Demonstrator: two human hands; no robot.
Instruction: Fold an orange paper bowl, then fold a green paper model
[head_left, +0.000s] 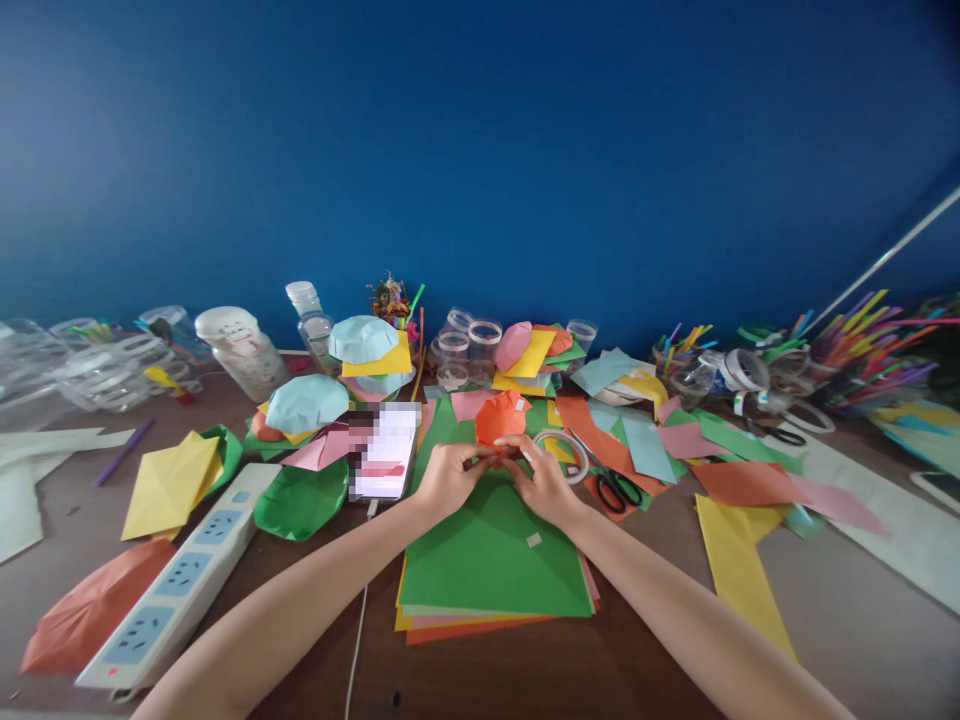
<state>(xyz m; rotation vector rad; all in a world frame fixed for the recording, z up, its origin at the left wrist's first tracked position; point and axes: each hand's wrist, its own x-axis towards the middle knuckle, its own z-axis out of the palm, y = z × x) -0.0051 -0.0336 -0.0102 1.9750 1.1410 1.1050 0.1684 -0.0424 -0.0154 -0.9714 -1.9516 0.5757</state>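
An orange piece of folded paper [498,418], roughly round with a small white patch near its upper right, is held over a stack of coloured paper. My left hand [454,474] pinches its lower left edge. From the other side, my right hand [541,482] grips its lower edge, fingertips close to the left ones. Beneath both hands lies the stack, with a green sheet [495,570] on top. A small white piece [534,540] rests on that sheet. Just right of my right hand are a roll of tape [577,462] and black-handled scissors [619,490].
A phone [384,452] with a lit screen and white cable stands left of the stack. Further left are a power strip [184,572] and folded paper shapes, including a green one [301,500]. Paper strips [727,484] spread rightward. Clear cups [484,345] line the blue wall [480,160].
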